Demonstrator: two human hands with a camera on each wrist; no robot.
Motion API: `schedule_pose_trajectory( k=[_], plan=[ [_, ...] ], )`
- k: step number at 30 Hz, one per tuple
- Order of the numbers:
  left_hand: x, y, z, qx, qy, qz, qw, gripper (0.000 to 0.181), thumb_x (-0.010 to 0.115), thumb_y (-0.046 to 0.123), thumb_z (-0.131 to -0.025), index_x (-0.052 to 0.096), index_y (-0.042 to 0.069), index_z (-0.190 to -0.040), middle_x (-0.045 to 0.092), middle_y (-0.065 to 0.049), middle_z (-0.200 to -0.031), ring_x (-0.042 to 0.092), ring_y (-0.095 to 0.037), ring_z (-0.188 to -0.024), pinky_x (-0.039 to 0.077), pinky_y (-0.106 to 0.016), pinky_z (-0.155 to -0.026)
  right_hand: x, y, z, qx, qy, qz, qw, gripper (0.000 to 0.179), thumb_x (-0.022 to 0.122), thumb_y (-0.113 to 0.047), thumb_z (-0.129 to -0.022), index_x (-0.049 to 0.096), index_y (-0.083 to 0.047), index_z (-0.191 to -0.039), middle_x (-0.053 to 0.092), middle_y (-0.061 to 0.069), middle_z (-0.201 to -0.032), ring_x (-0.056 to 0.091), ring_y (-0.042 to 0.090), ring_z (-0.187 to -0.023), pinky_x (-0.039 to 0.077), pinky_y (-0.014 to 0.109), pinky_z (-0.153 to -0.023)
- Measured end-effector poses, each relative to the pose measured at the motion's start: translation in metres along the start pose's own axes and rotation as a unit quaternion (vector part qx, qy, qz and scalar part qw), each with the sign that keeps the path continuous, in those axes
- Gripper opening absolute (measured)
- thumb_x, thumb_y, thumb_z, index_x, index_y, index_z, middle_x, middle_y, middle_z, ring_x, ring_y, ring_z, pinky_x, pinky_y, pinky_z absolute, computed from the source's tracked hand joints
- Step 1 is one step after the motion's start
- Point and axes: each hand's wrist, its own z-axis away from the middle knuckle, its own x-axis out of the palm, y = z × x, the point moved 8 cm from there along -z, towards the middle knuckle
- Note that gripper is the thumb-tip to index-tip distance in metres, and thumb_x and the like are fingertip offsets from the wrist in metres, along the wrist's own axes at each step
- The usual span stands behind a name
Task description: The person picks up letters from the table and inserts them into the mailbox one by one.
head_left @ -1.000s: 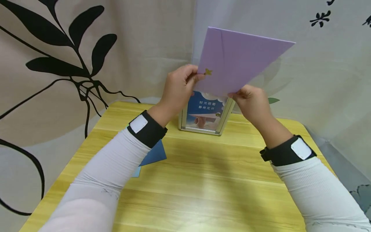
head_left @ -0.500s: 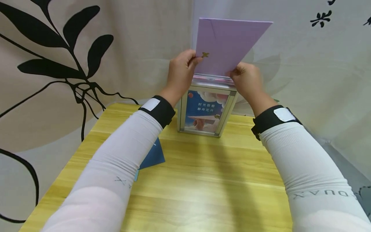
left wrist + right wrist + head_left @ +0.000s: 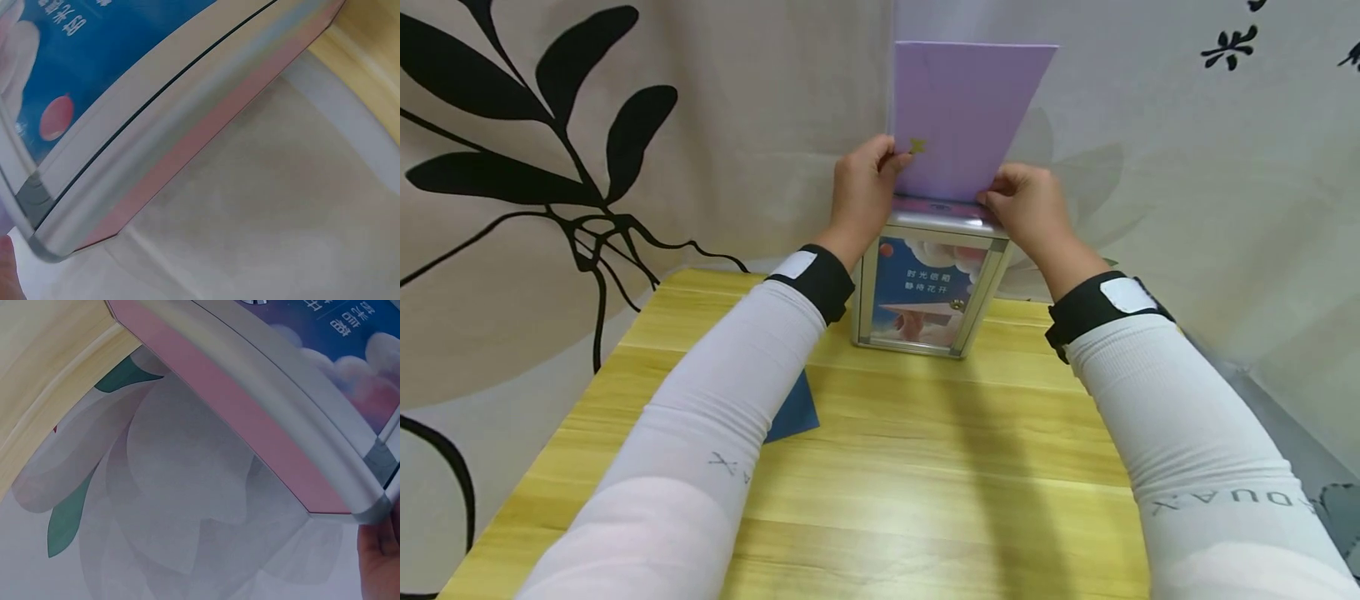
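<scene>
A purple envelope (image 3: 966, 117) with a small gold emblem stands upright over the top of a metal-framed letter box (image 3: 925, 287). My left hand (image 3: 863, 190) pinches the envelope's left edge beside the emblem. With thumb and fingers, my right hand (image 3: 1033, 204) grips its lower right edge. The envelope's bottom edge meets the box top; whether it has entered a slot I cannot tell. In the left wrist view the box's side (image 3: 187, 137) fills the upper part, with a fingertip at the lower left. The right wrist view has part of my right hand (image 3: 380, 562) by the box corner.
A dark blue card or envelope (image 3: 793, 412) lies on the wooden table (image 3: 880, 500), partly under my left forearm. Behind the table hangs a pale curtain (image 3: 760, 125) printed with dark leaves. The box stands near the table's back edge.
Both hands have brought the purple envelope left and down onto the top of the box, straightening its tilt. The hold on it has stayed the same.
</scene>
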Motion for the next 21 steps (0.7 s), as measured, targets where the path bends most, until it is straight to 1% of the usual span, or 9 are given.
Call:
schedule_pose_trajectory(
  k=[4, 6, 8, 11, 14, 18, 21],
  plan=[
    [0.003, -0.009, 0.0, -0.02, 0.0, -0.013, 0.9997, 0.022, 0.061, 0.016, -0.094, 0.054, 0.0, -0.081, 0.055, -0.008, -0.078, 0.047, -0.017, -0.072, 0.033, -0.021, -0.066, -0.004, -0.001, 0.001, 0.025, 0.003, -0.027, 0.9993, 0.024, 0.061, -0.009, -0.095, 0.067, -0.002, -0.118, 0.068, 0.015, -0.114, 0.063, 0.019, -0.102, 0.047, 0.021, -0.082],
    [0.005, -0.013, 0.0, -0.034, -0.004, -0.018, 0.9993, 0.021, 0.061, 0.017, -0.094, 0.056, -0.001, -0.083, 0.057, -0.009, -0.08, 0.048, -0.017, -0.073, 0.033, -0.022, -0.067, -0.007, -0.002, 0.002, 0.03, 0.013, -0.036, 0.9988, 0.026, 0.061, -0.012, -0.096, 0.066, -0.004, -0.119, 0.068, 0.013, -0.114, 0.063, 0.014, -0.1, 0.047, 0.02, -0.082],
    [0.007, -0.017, 0.0, -0.044, -0.011, -0.024, 0.9987, 0.021, 0.06, 0.017, -0.095, 0.059, -0.002, -0.086, 0.061, -0.01, -0.083, 0.05, -0.017, -0.075, 0.035, -0.022, -0.068, -0.01, -0.004, 0.003, 0.021, 0.03, -0.039, 0.9986, 0.026, 0.061, -0.015, -0.096, 0.067, -0.004, -0.119, 0.069, 0.012, -0.113, 0.063, 0.01, -0.095, 0.047, 0.02, -0.082],
    [0.011, -0.021, 0.0, -0.048, -0.023, -0.03, 0.9981, 0.02, 0.059, 0.018, -0.095, 0.063, -0.002, -0.094, 0.066, -0.011, -0.092, 0.054, -0.017, -0.08, 0.039, -0.023, -0.072, -0.015, -0.009, 0.003, 0.004, 0.056, -0.034, 0.9978, 0.025, 0.061, -0.017, -0.096, 0.068, -0.003, -0.116, 0.07, 0.013, -0.111, 0.061, 0.003, -0.09, 0.046, 0.019, -0.083],
    [0.014, -0.023, 0.001, -0.048, -0.037, -0.044, 0.9972, 0.021, 0.058, 0.019, -0.096, 0.062, -0.001, -0.096, 0.064, -0.011, -0.093, 0.054, -0.018, -0.082, 0.039, -0.025, -0.072, -0.019, -0.014, 0.002, -0.01, 0.075, -0.029, 0.9967, 0.024, 0.06, -0.016, -0.097, 0.068, -0.001, -0.113, 0.07, 0.015, -0.109, 0.059, 0.0, -0.084, 0.045, 0.017, -0.079],
    [0.017, -0.025, 0.001, -0.047, -0.052, -0.06, 0.9958, 0.022, 0.057, 0.021, -0.096, 0.06, -0.001, -0.094, 0.061, -0.01, -0.089, 0.051, -0.019, -0.079, 0.037, -0.025, -0.07, -0.021, -0.017, 0.001, -0.012, 0.085, -0.045, 0.9953, 0.022, 0.06, -0.013, -0.096, 0.068, 0.002, -0.11, 0.069, 0.016, -0.106, 0.058, -0.003, -0.079, 0.045, 0.016, -0.076],
    [0.019, -0.026, 0.0, -0.051, -0.061, -0.061, 0.995, 0.022, 0.057, 0.022, -0.096, 0.06, 0.0, -0.095, 0.062, -0.01, -0.09, 0.051, -0.019, -0.079, 0.038, -0.025, -0.071, -0.021, -0.017, 0.0, -0.009, 0.085, -0.056, 0.9948, 0.021, 0.06, -0.011, -0.096, 0.067, 0.005, -0.107, 0.069, 0.016, -0.104, 0.057, -0.006, -0.077, 0.047, 0.017, -0.079]
  ],
)
